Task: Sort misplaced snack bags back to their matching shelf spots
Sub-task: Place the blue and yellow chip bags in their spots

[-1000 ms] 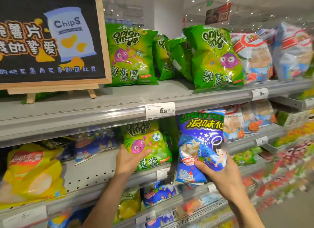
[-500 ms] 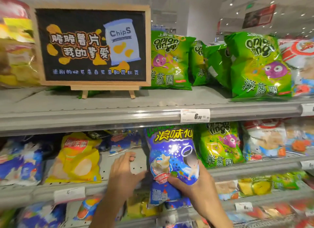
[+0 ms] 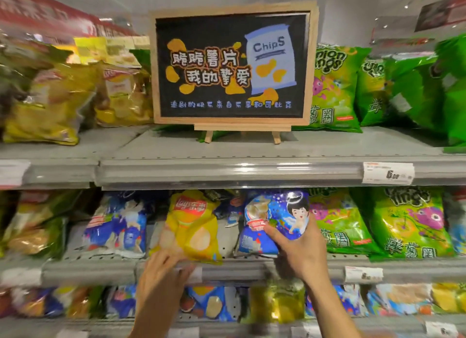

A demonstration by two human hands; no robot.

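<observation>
Top shelf, far left: yellow chip bags (image 3: 48,103), blurred, standing in a loose row. Beside them to the right, a wood-framed chalkboard sign (image 3: 232,65) on a small easel, drawn with a pale blue "ChipS" bag. Right of the sign: green onion-ring bags (image 3: 332,90), upright, running on to the frame edge.

Top shelf rail (image 3: 227,171): grey, with a white price tag (image 3: 388,173) toward its right end; the figures are too blurred to read.

Middle shelf, left: a blue-and-white bag (image 3: 116,224), leaning back. Next right, a yellow chip bag (image 3: 194,226) with a red logo, tilted, its lower edge over the shelf lip. The left hand (image 3: 161,277) meets this bag at its bottom left corner; motion blur hides whether the fingers pinch it or only touch it, so the grip cannot be told.

Centre right: a blue snack bag (image 3: 274,219) printed with a winged cartoon figure, standing on the middle shelf between the yellow bag and more green onion-ring bags (image 3: 408,224). The right hand (image 3: 300,247) grips it low on its front, thumb across the face, fingers wrapped behind its right edge.

Bottom shelf: mixed bags (image 3: 216,305), blue and yellow, blurred.
</observation>
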